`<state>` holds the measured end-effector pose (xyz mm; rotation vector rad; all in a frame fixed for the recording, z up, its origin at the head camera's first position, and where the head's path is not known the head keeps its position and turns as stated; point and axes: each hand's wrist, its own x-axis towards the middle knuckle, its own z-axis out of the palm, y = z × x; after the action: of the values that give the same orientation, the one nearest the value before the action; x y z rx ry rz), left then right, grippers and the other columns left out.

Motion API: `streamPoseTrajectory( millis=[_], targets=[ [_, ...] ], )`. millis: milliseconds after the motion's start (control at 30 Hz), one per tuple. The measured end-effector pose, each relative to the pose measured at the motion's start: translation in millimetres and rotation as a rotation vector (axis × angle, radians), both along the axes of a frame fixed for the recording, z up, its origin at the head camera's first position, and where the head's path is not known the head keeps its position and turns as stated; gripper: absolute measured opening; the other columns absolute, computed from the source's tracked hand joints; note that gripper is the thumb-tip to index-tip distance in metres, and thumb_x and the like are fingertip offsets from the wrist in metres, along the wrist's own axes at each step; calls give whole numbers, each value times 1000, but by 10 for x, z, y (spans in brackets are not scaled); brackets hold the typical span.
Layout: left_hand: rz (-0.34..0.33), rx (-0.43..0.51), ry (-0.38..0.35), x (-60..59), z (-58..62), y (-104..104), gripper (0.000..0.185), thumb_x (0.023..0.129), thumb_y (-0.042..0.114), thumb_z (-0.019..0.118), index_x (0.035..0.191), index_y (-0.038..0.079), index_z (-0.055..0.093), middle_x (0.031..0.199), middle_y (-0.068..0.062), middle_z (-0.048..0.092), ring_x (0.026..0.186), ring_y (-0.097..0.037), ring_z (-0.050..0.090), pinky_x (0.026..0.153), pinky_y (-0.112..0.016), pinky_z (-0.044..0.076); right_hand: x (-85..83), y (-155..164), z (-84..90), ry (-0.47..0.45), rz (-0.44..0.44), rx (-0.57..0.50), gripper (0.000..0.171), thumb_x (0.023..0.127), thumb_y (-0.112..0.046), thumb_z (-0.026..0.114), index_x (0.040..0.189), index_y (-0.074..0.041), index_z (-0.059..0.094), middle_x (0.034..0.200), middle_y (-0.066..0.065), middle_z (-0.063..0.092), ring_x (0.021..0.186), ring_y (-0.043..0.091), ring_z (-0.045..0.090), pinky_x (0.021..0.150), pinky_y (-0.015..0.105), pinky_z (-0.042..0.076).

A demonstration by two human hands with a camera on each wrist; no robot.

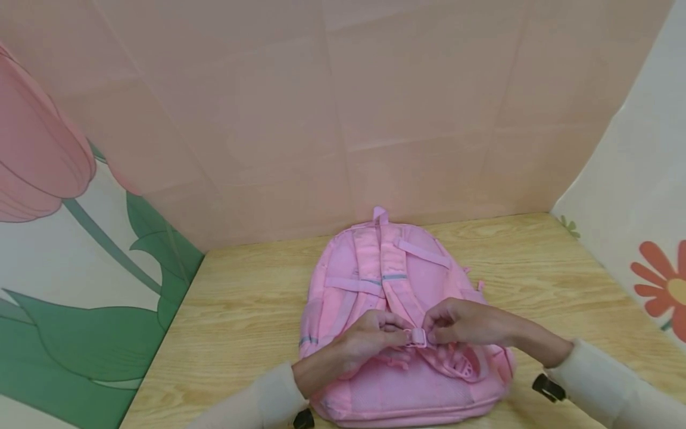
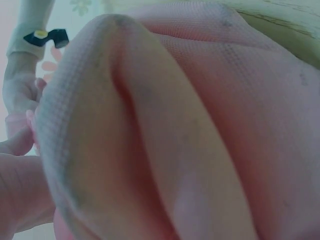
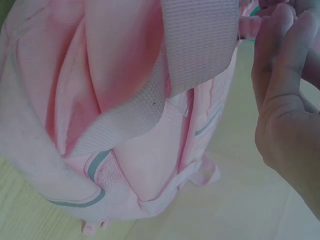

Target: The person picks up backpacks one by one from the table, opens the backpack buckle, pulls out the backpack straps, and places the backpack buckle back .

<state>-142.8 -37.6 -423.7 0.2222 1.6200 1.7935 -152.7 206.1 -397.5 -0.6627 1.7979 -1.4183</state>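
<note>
A pink backpack (image 1: 370,393) lies on the table with its shoulder straps (image 1: 393,256) facing up. Over its lower part, my left hand (image 1: 370,336) pinches one side of a pink plastic buckle (image 1: 416,337) between thumb and fingers. From the other side my right hand (image 1: 463,322) has its bent fingertips and thumb right at the buckle, pinching the webbing there. Close to the left wrist camera, pink fabric (image 2: 150,125) fills most of the view and hides the buckle. Broad pink webbing (image 3: 200,45) crosses the right wrist view.
The wood-grain table (image 1: 246,298) extends on both sides of the backpack. Behind it stands a plain pinkish wall covering (image 1: 343,119). Panels with a printed tulip (image 1: 37,143) and a red flower (image 1: 672,289) flank the table. A carry loop (image 1: 380,213) tops the backpack.
</note>
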Motion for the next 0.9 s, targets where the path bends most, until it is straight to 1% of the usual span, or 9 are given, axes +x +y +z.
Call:
streamPoseTrajectory(
  millis=[167,367,667,800,900],
  targets=[
    [-20,-1,1,-21,-12,3,21,94,4,64,114,-5,64,89,-7,71,75,-18,70,79,-40,63,1,-11,16,11,-2,-5,17,100,-8,56,102,7,64,85,18,67,69,16,68,62,31,63],
    [-25,-12,2,-27,-12,16,21,93,4,65,113,-4,65,90,-8,72,75,-17,70,78,-38,63,7,-21,31,1,-12,-5,17,100,-8,57,102,8,63,83,18,67,69,17,68,63,35,64],
    [-20,-8,1,-20,-21,19,20,93,3,66,112,-4,65,87,-7,71,69,-15,69,76,-38,64,12,-30,23,-32,-26,-29,18,97,-6,60,102,10,62,81,16,68,66,14,68,59,29,62],
    [-17,1,4,-20,-23,18,21,92,2,65,112,-4,65,87,-7,70,69,-16,69,76,-39,64,18,-32,24,-34,-62,-3,15,92,-3,62,102,9,63,85,12,68,68,14,66,59,29,62],
    [-14,3,3,-23,-19,15,21,92,3,65,112,-4,65,89,-9,72,71,-16,70,77,-41,64,21,-27,23,-35,-96,18,15,90,-3,63,101,7,63,86,12,68,69,16,66,60,29,62]
  ],
)
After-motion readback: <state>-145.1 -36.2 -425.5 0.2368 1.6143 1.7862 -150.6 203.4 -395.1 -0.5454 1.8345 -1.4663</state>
